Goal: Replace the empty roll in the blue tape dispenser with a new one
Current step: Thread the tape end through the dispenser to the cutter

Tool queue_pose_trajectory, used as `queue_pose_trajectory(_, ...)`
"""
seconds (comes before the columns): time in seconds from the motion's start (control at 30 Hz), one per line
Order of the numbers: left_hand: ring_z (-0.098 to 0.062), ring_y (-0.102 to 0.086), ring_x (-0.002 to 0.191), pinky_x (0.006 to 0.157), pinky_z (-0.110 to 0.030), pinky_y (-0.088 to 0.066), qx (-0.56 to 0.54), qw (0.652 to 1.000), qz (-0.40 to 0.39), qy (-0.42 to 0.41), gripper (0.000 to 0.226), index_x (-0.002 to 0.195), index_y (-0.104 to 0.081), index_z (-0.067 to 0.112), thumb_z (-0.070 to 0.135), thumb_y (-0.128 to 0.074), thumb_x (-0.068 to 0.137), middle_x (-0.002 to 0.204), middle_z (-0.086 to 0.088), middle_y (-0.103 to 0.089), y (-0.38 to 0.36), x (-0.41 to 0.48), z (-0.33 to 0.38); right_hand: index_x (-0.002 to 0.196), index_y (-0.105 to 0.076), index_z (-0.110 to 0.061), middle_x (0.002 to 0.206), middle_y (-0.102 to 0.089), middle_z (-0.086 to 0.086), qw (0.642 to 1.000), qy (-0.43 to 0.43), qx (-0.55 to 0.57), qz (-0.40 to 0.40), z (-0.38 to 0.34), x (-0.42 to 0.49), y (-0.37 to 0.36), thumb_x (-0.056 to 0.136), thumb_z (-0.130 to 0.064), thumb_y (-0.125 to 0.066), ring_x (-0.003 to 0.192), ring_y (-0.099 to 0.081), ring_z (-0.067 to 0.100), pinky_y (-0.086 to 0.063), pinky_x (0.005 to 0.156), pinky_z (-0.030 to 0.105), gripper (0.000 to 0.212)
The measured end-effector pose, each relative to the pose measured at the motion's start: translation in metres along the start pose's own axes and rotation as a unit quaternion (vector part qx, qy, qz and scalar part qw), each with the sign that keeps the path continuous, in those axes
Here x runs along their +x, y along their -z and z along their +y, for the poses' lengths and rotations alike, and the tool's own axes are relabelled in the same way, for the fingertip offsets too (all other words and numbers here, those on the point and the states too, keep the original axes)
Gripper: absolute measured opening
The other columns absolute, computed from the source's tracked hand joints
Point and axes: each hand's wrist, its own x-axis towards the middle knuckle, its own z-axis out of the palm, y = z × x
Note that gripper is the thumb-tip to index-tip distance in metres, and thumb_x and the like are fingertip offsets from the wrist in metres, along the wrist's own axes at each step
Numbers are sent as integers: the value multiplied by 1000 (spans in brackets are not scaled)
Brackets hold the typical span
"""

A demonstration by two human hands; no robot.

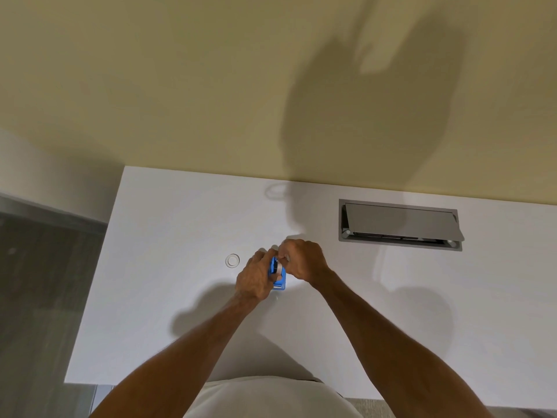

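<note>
The blue tape dispenser (280,282) stands on the white desk (168,267), mostly covered by my hands. My left hand (254,279) wraps around its left side and holds it. My right hand (303,259) pinches at the top of the dispenser, fingers closed on a pale roll of tape (278,266) seated beside a dark hub. A small clear ring (232,260), a tape roll or core, lies flat on the desk just left of my left hand.
A grey metal cable hatch (399,224) with its flap raised is set into the desk at the right rear. The desk meets a yellowish wall (211,86) behind, and its left edge drops to a grey floor (39,282).
</note>
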Motion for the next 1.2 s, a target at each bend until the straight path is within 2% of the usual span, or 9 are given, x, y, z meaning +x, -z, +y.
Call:
queue_pose_trajectory(0.1,-25,-58,129,99,-39,-58,1,1000,4,-1,62,157,-40,25,34,-67,102,142,-2,-52,1,1,0,110,-71,-15,105,-75,3,1000,13,-19,14,-1,-1,0,106,-38,-54,91,-72,20,-62,88,34,29)
queue_pose_trajectory(0.27,-24,-55,135,104,-43,-58,5,1000,-4,0,66,161,-34,25,34,-65,103,147,-1,-49,1,1,-2,111,-72,-16,103,-75,3,999,14,-9,28,-2,-1,1,106,-39,-53,90,-71,22,-61,86,33,29)
queue_pose_trajectory(0.43,-24,-55,136,108,-40,-57,8,1000,-5,2,69,162,-33,25,34,-66,103,149,-2,-49,0,2,-2,110,-72,-15,103,-74,4,1000,8,5,26,-2,-2,-2,106,-36,-54,91,-71,24,-59,83,31,28)
queue_pose_trajectory(0.57,-25,-56,133,104,-42,-59,9,1000,-4,-8,67,161,-35,24,32,-66,102,147,-3,-50,1,3,-3,116,-72,-13,115,-74,3,1000,21,18,-10,5,1,2,106,-37,-54,97,-72,22,-61,92,33,32)
queue_pose_trajectory(0.93,-25,-59,126,97,-38,-58,-4,1000,6,-28,57,154,-44,26,33,-67,102,140,-2,-55,3,2,-4,117,-72,-10,116,-72,6,993,9,114,-24,13,-6,-1,98,-30,-70,102,-70,24,-60,94,38,28)
queue_pose_trajectory(1.2,-24,-58,131,105,-41,-59,-7,1000,-2,-24,60,157,-42,24,39,-65,104,144,-3,-55,5,3,-3,120,-70,-10,119,-71,7,991,-5,134,-9,7,-9,-7,97,-32,-71,106,-71,24,-60,96,35,32)
